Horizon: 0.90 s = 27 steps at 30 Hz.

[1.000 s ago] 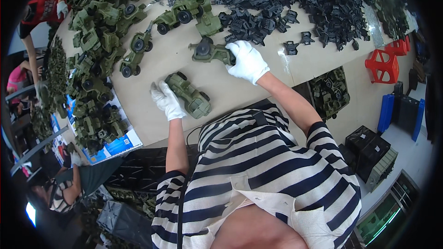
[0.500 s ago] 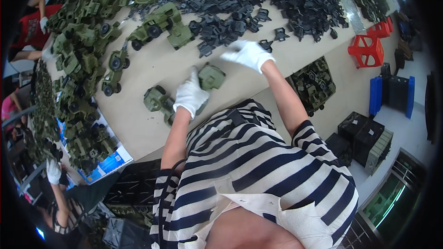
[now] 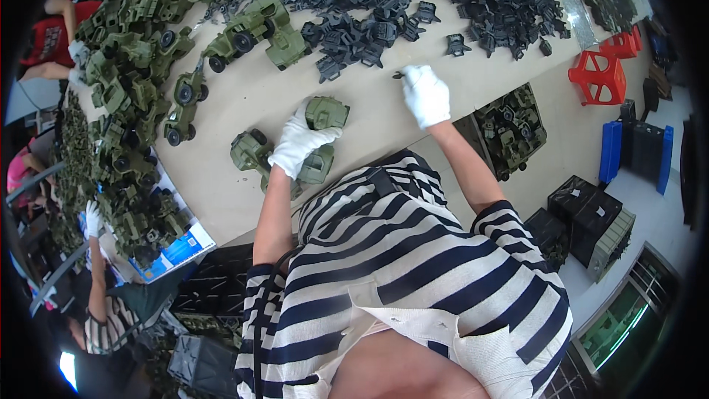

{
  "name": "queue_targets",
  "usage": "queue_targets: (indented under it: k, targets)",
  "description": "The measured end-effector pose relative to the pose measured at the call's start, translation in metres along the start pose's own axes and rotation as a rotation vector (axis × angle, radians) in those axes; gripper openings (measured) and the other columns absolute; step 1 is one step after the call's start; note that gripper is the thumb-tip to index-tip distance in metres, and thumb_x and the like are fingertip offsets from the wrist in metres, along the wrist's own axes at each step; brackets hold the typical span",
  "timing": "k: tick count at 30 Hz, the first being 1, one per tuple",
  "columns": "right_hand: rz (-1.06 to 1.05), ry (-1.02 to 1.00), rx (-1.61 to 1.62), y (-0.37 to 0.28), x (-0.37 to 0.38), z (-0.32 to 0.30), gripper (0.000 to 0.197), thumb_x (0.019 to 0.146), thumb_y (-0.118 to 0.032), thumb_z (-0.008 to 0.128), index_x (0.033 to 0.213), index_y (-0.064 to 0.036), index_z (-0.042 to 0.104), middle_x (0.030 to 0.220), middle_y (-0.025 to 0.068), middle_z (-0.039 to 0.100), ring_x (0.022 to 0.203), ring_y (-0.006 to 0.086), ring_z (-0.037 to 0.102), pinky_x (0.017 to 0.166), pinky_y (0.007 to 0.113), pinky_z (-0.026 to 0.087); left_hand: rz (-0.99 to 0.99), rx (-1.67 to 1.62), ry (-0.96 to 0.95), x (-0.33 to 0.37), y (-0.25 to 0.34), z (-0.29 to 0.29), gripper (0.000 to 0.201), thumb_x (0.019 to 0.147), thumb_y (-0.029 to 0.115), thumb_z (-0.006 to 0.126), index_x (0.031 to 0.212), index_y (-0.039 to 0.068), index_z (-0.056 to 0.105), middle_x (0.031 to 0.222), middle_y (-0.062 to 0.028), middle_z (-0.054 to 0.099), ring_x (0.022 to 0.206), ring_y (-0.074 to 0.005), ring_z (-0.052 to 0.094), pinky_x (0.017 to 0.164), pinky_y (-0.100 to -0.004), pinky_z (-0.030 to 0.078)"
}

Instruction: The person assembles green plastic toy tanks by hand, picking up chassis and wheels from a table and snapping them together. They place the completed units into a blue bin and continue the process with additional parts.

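Workbench [image 3: 236,96] beneath hands | left hand [image 3: 294,143] half-closed round green vehicle piece [image 3: 329,112] | right hand [image 3: 426,97] closed, pinching small dark part [image 3: 399,74] | likely step: part pickup; next calls for alignment

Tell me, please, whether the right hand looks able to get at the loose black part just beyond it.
Probably yes: only bare tabletop shows between the right hand and the loose black part, though that hand seems to pinch a small dark piece.
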State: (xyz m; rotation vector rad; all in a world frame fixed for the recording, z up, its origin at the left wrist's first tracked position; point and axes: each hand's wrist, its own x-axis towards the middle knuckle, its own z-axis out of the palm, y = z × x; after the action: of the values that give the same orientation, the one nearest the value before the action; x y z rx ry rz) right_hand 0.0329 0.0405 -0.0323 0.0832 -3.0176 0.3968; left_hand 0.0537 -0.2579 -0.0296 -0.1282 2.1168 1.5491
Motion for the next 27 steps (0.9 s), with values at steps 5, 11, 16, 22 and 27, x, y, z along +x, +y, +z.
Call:
queue_targets:
  k: [5, 11, 16, 22, 27]
  targets:
    - [-0.205, -0.361, 0.327, -0.004, -0.032, -0.008, 0.032, 0.082, -0.017, 0.069, 0.113, -0.0111, 0.063, 0.114, 0.0122, 0.061, 0.107, 0.0333, 0.06, 0.1, 0.047, 0.045, -0.124, -0.308, -0.009, -0.021, 0.033, -0.008, 0.065, 0.073, 0.006, 0.085, 0.132, 0.003, 0.056, 0.111, -0.0039, 0.069, 0.096, -0.0116, 0.066, 0.084, -0.0276, 0.054]
    - [-0.188, -0.394, -0.103, -0.002, -0.01, -0.026, 0.052, 0.083, -0.033, 0.071, 0.13, -0.0143, 0.06, 0.12, 0.0152, 0.061, 0.112, 0.0328, 0.057, 0.105, 0.047, 0.038, -0.134, -0.425, 0.001, -0.04, 0.069, -0.01, 0.053, 0.079, 0.001, 0.079, 0.128, 0.004, 0.059, 0.106, -0.0033, 0.07, 0.091, -0.0109, 0.066, 0.081, -0.027, 0.054]
    - [-0.101, -0.343, 0.552, 0.0, -0.008, -0.006, 0.05, 0.093, -0.036, 0.063, 0.137, -0.0125, 0.058, 0.122, 0.0147, 0.066, 0.105, 0.029, 0.061, 0.102, 0.041, 0.04, -0.114, -0.551, -0.012, -0.06, 0.096, -0.012, 0.067, 0.079, -0.001, 0.079, 0.139, 0.003, 0.05, 0.109, -0.0045, 0.07, 0.092, -0.0128, 0.067, 0.082, -0.0268, 0.054]
    - [0.073, -0.767, 1.624, -0.067, 0.008, -0.071, 0.057, 0.101, -0.03, 0.057, 0.146, 0.0019, 0.044, 0.141, 0.0112, 0.055, 0.126, 0.0183, 0.051, 0.108, 0.032, 0.037, -0.043, -0.417, -0.034, -0.089, 0.129, -0.005, 0.099, 0.073, 0.009, 0.087, 0.151, -0.007, 0.029, 0.116, -0.0061, 0.069, 0.098, -0.0072, 0.063, 0.089, -0.0233, 0.051]
    - [0.133, -0.853, 1.77, -0.071, 0.003, -0.062, 0.058, 0.101, -0.025, 0.057, 0.146, 0.0076, 0.039, 0.147, 0.0152, 0.048, 0.137, 0.0213, 0.043, 0.116, 0.034, 0.032, -0.09, -0.443, -0.023, -0.094, 0.133, -0.001, 0.101, 0.073, 0.011, 0.087, 0.15, -0.01, 0.026, 0.113, -0.0048, 0.07, 0.097, -0.0068, 0.063, 0.088, -0.0213, 0.051]
